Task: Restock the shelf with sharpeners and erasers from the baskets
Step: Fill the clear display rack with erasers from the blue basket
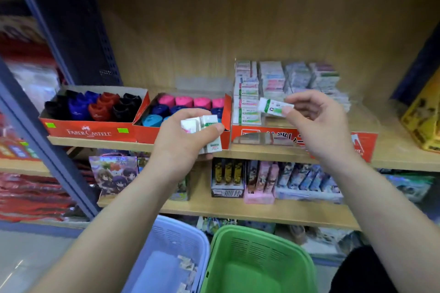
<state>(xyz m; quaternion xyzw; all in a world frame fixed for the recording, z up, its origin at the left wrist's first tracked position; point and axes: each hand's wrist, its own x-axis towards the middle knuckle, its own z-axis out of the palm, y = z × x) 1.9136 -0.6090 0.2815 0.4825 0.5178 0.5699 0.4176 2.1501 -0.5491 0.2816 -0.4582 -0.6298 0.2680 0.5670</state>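
Head view, stationery shelf (400, 162), restocking entry.

Left hand (185, 138): fingers curled round a small stack of erasers (209, 131), white with green-printed sleeves, held just in front of the shelf edge.

Right hand (319, 126): thumb and fingertips pinch a single eraser (273, 107), roughly level, just short of the clear eraser tray (257, 138).

Shelved erasers (271, 78): packed columns in the tray, directly beyond the right hand's fingertips.

Faber-Castell box (90, 131): red, outward of the left hand, holding black, blue and red sharpeners.

Second red box (145, 131): directly beyond the left hand, holding pink and blue sharpeners (184, 101).

Lavender basket (166, 238): below the left forearm, a few small packets inside.

Green basket (257, 245): below and between both forearms; contents cannot be told.

Step in hand, as judged: eraser placement, one piece at a time, fed from the left hand's stack.

Next move, as judged: carry the pinched eraser forward to a column with a matching sleeve, set it flat and square without toppling neighbouring stacks, then draw another from the left hand.
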